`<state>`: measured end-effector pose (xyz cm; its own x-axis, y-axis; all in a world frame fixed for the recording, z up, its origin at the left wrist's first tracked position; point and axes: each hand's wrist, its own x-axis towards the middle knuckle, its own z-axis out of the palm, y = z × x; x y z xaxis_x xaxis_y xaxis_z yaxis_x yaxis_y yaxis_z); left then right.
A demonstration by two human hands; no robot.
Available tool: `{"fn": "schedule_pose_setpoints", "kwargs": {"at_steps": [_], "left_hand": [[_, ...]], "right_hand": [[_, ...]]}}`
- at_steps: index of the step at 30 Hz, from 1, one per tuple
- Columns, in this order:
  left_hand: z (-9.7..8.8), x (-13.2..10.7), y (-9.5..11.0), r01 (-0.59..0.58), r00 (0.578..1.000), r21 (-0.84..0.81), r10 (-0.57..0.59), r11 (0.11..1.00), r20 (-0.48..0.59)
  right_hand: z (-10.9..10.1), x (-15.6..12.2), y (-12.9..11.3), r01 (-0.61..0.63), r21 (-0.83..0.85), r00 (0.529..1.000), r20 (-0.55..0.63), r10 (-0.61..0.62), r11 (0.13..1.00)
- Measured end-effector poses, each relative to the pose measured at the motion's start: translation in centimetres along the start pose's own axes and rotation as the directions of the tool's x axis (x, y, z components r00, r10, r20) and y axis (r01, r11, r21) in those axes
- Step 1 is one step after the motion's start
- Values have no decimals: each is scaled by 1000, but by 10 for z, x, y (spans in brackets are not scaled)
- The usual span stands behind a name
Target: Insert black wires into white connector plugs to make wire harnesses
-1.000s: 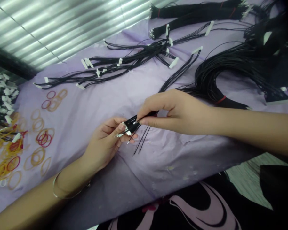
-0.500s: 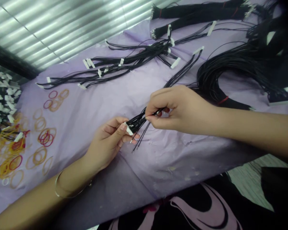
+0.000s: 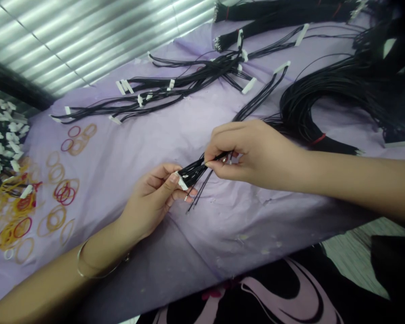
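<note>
My left hand [image 3: 155, 198] pinches a white connector [image 3: 182, 181] between thumb and fingers. A bundle of black wires [image 3: 195, 172] runs from this connector up and right, passing beneath my right hand. Several thin wire ends [image 3: 196, 196] hang loose below the bundle, close to my left fingertips. My right hand [image 3: 246, 155] is closed, thumb and forefinger pressed together on a black wire just right of the connector. Its other fingers curl inward, and small metal tips show near them. Beyond that hand, the wires lead to another white connector [image 3: 282, 67] lying on the cloth.
Wired harnesses [image 3: 202, 76] lie across the back of the purple cloth [image 3: 121, 166]. A thick coil of black wire [image 3: 300, 99] is at right, with tied bundles [image 3: 273, 18] behind. Rubber bands [image 3: 56, 218] and a heap of white connectors [image 3: 3, 135] are at left.
Both hands keep their grips and stay almost in place. The metal tips by my right hand's curled fingers have shifted slightly. The background has moved a little in view.
</note>
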<state>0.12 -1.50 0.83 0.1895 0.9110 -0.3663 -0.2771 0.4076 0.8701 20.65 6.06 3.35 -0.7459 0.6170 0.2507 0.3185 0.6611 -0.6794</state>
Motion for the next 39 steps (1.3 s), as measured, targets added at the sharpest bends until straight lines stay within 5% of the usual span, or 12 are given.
{"fn": "schedule_pose_setpoints", "kwargs": {"at_steps": [24, 32, 39], "left_hand": [[-1, 1, -1, -44, 997, -4, 45, 999, 62], [-1, 1, -1, -42, 997, -15, 43, 999, 64], [0, 1, -1, -40, 998, -12, 41, 999, 54]], "right_hand": [[0, 1, -1, 18, 62, 999, 47, -21, 998], [-5, -1, -3, 2, 17, 998, -60, -1, 1000], [-3, 0, -3, 9, -2, 1000, 7, -9, 1000]]}}
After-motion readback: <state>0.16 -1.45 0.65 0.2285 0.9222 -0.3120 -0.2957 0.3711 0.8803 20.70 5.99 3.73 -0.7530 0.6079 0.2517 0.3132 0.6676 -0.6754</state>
